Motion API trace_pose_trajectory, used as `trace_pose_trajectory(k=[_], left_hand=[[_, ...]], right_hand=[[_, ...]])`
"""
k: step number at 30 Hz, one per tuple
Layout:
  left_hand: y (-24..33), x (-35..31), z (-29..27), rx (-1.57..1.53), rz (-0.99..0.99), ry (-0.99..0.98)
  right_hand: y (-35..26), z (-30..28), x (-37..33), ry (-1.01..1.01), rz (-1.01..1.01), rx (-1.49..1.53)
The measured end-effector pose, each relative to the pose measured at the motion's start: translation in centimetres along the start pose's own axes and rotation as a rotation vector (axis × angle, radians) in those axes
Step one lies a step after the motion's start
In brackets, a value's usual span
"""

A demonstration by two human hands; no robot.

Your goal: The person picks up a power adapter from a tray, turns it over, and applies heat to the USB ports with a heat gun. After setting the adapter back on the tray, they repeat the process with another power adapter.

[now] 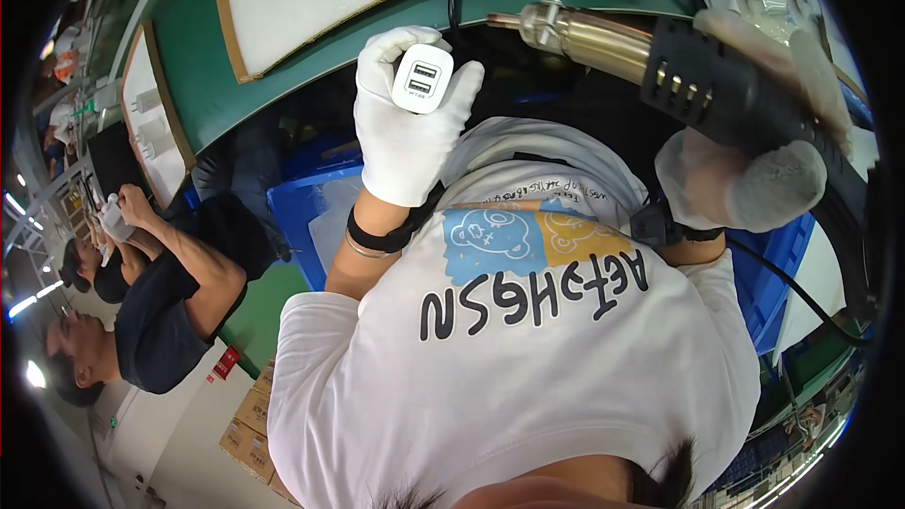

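Note:
A small white USB charger (421, 78), with two ports facing the camera, sits between the thumb and fingers of my left hand (405, 137). That hand wears a white glove and is closed round the charger near the bench edge. On the right, my gloved right hand (740, 179) is wrapped about the black handle of a hot-air gun (613, 42). The gun has a metal barrel and a thin coppery nozzle, which points left and lies above and to the right of the charger. Part of my right hand is hidden behind the handle.
A green bench (311, 85) carries a white-lined tray (330, 0); another tray (151, 123) at the left holds white chargers. Blue bins (297, 217) stand beside me. A co-worker (170, 292) sits at left, holding a white part. A black cable (801, 292) hangs at right.

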State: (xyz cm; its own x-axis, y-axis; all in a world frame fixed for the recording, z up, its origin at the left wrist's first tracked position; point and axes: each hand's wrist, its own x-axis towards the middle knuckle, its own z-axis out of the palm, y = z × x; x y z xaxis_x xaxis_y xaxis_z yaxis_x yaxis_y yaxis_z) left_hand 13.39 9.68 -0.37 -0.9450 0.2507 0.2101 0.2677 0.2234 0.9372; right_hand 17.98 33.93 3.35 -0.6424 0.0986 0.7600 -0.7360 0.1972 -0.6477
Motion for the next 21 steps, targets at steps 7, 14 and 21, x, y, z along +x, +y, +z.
trace_pose_trajectory(k=[7, 14, 21], left_hand=[[0.9, 0.1, -0.4, -0.139, -0.093, 0.007], [0.6, 0.0, -0.8, -0.143, -0.036, 0.025], [2.2, -0.4, -0.5, -0.117, -0.036, -0.026]], right_hand=[[-1.8, 2.3, -1.2, 0.345, 0.182, -0.207], [0.2, 2.9, -2.2, 0.313, 0.029, -0.007], [-0.2, 5.2, -0.8, 0.012, 0.088, 0.435]])
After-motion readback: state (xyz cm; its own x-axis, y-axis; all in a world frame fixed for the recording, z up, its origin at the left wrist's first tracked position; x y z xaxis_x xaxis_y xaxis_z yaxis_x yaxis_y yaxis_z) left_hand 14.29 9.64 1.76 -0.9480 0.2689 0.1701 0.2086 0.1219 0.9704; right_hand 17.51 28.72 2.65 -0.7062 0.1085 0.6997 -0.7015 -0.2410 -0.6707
